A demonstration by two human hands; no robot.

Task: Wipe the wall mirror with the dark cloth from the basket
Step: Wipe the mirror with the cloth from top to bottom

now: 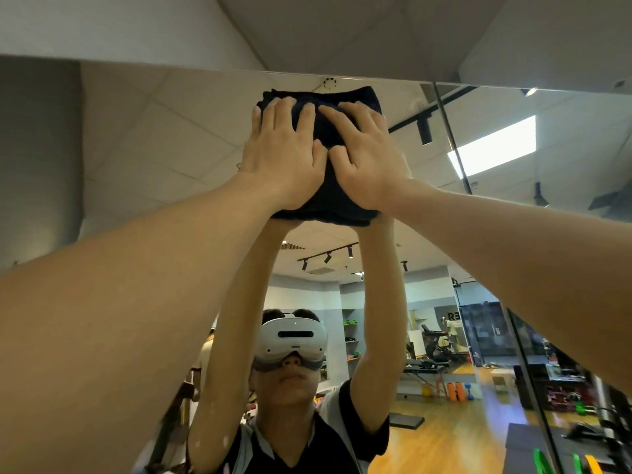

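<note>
The wall mirror (171, 138) fills most of the view, its top edge running just under a pale ceiling. A dark cloth (328, 155), folded into a thick pad, lies flat against the glass close to that top edge. Both hands press it there side by side: the left hand (284, 159) covers the cloth's left part with fingers spread and flat, and the right hand (369, 159) covers the right part the same way, the two touching at the thumbs. Neither hand pinches the fabric; both palms bear flat upon it. The bare forearms reach up from the lower corners of the view.

Below the cloth, the glass reflects the person with arms raised, wearing a white headset (290, 340) and a dark shirt with pale sleeves. A vertical seam (455, 145) divides this pane from the next one on the right. The reflected room shows a tiled ceiling, black track lights (328, 258), a bright ceiling panel (492, 147), a wooden floor (444, 436), a treadmill (434, 340) and shelves of coloured gear.
</note>
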